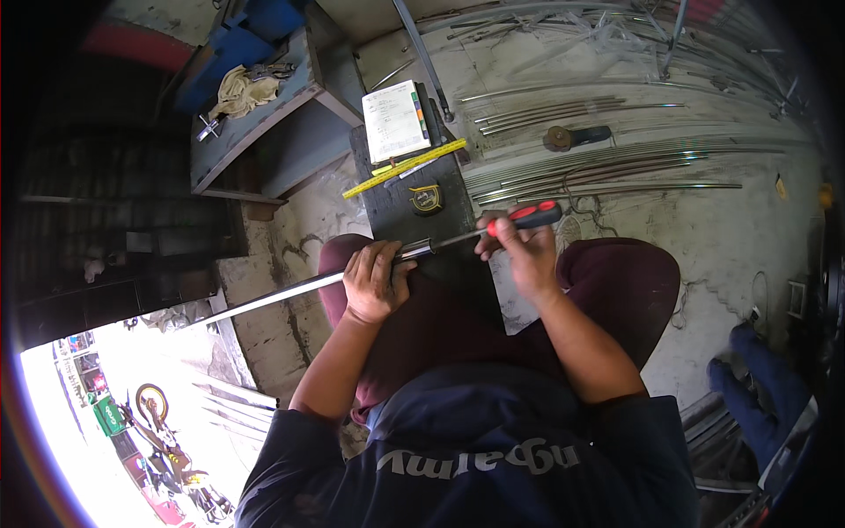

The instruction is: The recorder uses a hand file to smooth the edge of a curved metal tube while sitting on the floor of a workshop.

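Note:
My left hand (374, 283) is closed around a shiny metal tube (282, 295) near its right end, and the tube slants down to the left across my thigh. In my right hand (528, 261) is a screwdriver (533, 214) with a red and black handle, pinched between thumb and fingers near the front of the handle. Its thin shaft points left to the tube's end; whether the tip is inside, I cannot tell. Beyond my hands a tape measure (426, 200), a yellow folding ruler (405, 168) and an open notebook (396, 123) lie on a dark narrow bench (392, 211).
A blue-grey metal stand (255, 141) at the far left bears a beige cloth (246, 91). Several metal rods (607, 187) and an angle grinder (576, 138) lie on the floor to the right. Dark blue cloth (757, 387) lies at lower right. A motorbike (163, 440) stands outside, lower left.

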Demonstrator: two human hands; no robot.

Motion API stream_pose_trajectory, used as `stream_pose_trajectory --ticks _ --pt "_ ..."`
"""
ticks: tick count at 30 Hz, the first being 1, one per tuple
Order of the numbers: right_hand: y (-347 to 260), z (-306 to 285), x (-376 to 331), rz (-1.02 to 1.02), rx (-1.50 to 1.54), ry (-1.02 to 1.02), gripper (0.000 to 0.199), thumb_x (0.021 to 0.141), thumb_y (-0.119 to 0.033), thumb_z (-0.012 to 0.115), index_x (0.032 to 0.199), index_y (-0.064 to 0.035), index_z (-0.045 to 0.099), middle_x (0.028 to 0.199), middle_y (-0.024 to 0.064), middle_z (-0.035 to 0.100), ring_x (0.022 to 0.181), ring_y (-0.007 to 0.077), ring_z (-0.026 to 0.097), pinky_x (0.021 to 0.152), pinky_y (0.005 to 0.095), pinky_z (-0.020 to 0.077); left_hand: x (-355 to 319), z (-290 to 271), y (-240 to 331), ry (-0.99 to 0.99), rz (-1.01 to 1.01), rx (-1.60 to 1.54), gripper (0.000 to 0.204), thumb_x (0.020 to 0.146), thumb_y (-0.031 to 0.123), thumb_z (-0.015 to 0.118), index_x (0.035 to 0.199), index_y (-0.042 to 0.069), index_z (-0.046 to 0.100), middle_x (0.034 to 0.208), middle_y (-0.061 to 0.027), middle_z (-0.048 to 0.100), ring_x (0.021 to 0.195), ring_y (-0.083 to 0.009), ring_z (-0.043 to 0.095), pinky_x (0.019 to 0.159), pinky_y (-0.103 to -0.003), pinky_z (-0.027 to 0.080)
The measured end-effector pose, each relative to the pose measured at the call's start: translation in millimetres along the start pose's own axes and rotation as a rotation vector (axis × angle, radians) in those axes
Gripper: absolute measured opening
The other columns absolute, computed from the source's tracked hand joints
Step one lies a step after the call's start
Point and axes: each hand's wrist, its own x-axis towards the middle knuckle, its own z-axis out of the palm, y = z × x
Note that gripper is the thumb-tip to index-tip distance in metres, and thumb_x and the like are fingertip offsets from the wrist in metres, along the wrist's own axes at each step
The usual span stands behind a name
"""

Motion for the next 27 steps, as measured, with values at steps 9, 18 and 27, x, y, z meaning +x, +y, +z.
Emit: stream_pose_trajectory --ticks 9,18,27 --pt "9.6 9.0 -7.5 0.065 0.042 -0.056 0.015 0.103 -0.014 0.064 0.109 -0.0072 0.053 0.099 0.017 0.069 0.07 0.0235 0.069 0.058 0.0334 0.0563 -0.3 1.4 -3.9 -0.114 -0.066 0.001 0.024 0.085 0.013 0.071 0.106 0.003 0.064 0.094 -0.0124 0.065 0.077 -0.0333 0.065 0.069 -0.042 0.052" --pt "11.3 -2.1 -0.2 0.061 0.025 -0.081 0.024 0.103 -0.016 0.065 0.12 -0.0079 0.05 0.104 0.0195 0.069 0.071 0.0258 0.07 0.061 0.0347 0.0564 8.4 -4.5 7.9 -0.052 -0.108 -0.063 0.037 0.077 0.013 0.083 0.107 0.005 0.062 0.099 -0.0123 0.065 0.075 -0.0302 0.068 0.065 -0.038 0.056" --pt "3.6 -10.2 5.6 0.059 0.018 -0.013 0.021 0.103 -0.015 0.066 0.113 -0.005 0.051 0.1 0.0177 0.069 0.071 0.0249 0.07 0.059 0.0349 0.055 -4.4 -0.8 -0.5 -0.035 -0.063 -0.029 0.039 0.075 0.013 0.086 0.106 0.005 0.062 0.096 -0.0128 0.065 0.075 -0.0298 0.067 0.064 -0.038 0.057"
